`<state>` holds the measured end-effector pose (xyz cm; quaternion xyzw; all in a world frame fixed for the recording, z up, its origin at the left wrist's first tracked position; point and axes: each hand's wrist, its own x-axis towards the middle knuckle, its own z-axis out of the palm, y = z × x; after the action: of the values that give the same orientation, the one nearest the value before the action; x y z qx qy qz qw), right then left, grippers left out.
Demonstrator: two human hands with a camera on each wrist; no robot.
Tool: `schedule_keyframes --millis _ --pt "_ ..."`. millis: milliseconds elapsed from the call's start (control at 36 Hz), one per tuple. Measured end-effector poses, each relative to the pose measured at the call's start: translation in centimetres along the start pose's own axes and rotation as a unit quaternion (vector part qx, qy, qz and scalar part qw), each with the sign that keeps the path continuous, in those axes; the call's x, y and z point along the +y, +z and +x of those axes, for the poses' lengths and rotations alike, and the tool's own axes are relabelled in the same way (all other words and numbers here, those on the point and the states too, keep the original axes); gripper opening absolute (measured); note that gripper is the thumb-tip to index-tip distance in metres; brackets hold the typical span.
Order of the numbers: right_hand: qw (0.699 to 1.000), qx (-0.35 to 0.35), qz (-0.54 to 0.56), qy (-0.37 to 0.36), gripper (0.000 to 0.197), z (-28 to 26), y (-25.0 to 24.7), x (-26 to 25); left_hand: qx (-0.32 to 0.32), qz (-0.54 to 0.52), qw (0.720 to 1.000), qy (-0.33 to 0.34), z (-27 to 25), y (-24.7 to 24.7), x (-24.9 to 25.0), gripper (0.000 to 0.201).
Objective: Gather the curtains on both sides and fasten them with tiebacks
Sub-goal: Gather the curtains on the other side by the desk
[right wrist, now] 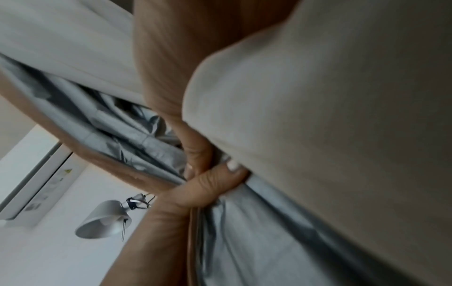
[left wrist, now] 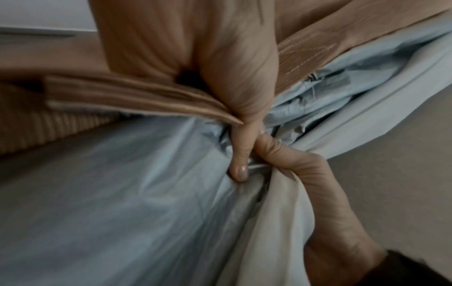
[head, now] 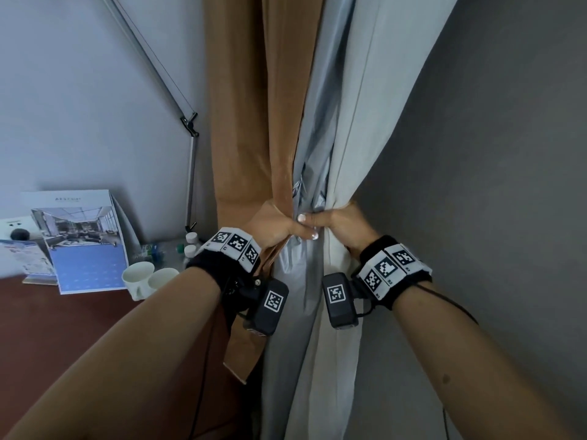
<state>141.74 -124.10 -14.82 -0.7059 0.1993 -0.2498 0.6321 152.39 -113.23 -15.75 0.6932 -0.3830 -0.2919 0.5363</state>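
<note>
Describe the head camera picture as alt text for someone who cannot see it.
Two hands, the left hand and right hand, grip a bunched curtain of tan and pale grey-blue fabric, thumbs meeting at its middle. To the left, two white mugs and a brochure sit on a reddish table.

two mugs, two hands, one lamp

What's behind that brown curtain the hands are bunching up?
A pale blue-grey lining lies bunched behind the brown curtain, squeezed between the left hand and right hand. Whatever lies beyond the fabric is covered; no tieback shows.
</note>
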Motion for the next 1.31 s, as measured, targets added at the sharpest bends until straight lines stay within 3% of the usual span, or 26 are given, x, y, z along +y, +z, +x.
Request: schedule_keyframes --millis 111,167,222,278,361,444,555,639,694,750,889,1000,1083,1194,1305 --pt "0.999 0.042 0.012 -0.012 0.023 0.2 0.3 0.4 0.124 -0.032 0.992 -0.002 0.5 0.6 -0.6 0.089" --pt "0.999 0.042 0.011 -0.008 0.019 0.5 0.3 0.5 0.165 -0.03 0.986 -0.017 0.2 0.9 -0.4 0.092" --pt "0.999 0.036 0.01 0.0 0.021 0.6 0.1 0.4 0.168 -0.037 0.985 -0.013 0.6 0.9 -0.5 0.117" --pt "1.0 0.027 0.007 0.003 0.029 0.6 0.0 0.3 0.113 -0.045 0.992 -0.029 1.3 0.3 -0.9 0.131" --pt "1.0 0.013 -0.002 0.013 0.032 0.5 -0.1 0.0 0.067 0.008 0.996 -0.05 2.5 -0.5 -1.8 0.089" --pt "1.0 -0.002 -0.009 0.021 0.025 0.3 -0.3 -0.2 0.07 0.014 0.996 -0.05 3.0 -1.1 -2.3 0.089" --pt "1.0 -0.015 0.003 0.021 0.032 0.1 -0.3 0.0 -0.009 -0.04 0.999 0.0 0.4 -0.6 -0.2 0.061" --pt "1.0 -0.006 0.006 0.015 0.06 0.4 0.1 0.3 -0.028 -0.062 0.998 0.012 -0.1 -0.5 -0.1 0.056" --pt "1.0 0.012 0.011 0.014 0.085 0.5 0.5 0.4 -0.015 -0.061 0.998 0.005 0.1 -0.5 -0.1 0.056" --pt "0.999 0.034 0.009 0.002 0.096 0.7 0.7 0.7 0.016 -0.059 0.998 -0.005 -0.2 -0.5 0.3 0.055" --pt "0.998 0.063 -0.019 0.019 0.09 0.7 0.6 0.2 0.096 -0.086 0.992 -0.008 -0.4 -0.1 0.0 0.044" --pt "0.996 0.047 -0.006 0.078 0.103 0.7 0.7 -0.9 0.109 -0.121 0.986 0.012 -0.4 0.6 -0.7 0.045" --pt "0.99 0.049 0.066 0.111 0.054 0.4 1.4 -1.6 0.137 -0.151 0.977 0.055 -0.5 1.9 -1.3 0.051" --pt "0.991 0.033 0.056 0.118 0.052 0.3 1.6 -1.7 0.135 -0.156 0.974 0.091 0.1 2.7 -2.2 0.066" --pt "0.993 -0.012 0.005 0.115 0.047 -0.3 1.2 -2.5 0.132 -0.15 0.979 0.03 0.7 2.2 -3.0 0.1"
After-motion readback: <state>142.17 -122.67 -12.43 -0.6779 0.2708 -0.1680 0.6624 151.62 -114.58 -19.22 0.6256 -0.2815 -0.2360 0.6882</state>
